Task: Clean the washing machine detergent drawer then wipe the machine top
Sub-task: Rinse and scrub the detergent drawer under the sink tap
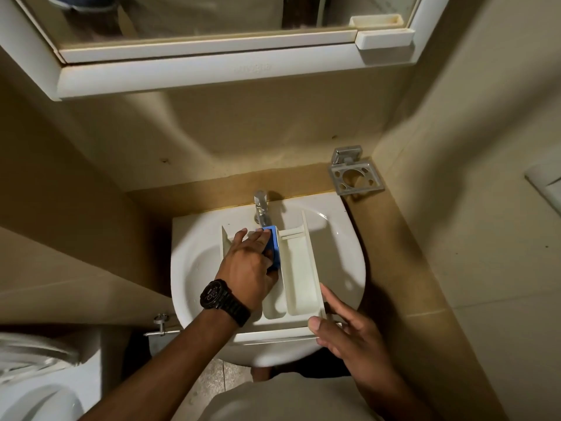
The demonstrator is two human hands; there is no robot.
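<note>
Drawer (299, 268): off-white plastic, long, split into lengthwise compartments; lies across the basin (343, 238), its far end under the tap (261, 208), its front panel at the basin's near rim. Sponge (273, 243): blue, in the left compartment. Left hand (247, 268), with watch (214, 294): curled around the sponge. Right hand (343, 326): fingers straight, thumb against the drawer's near right corner.
</note>
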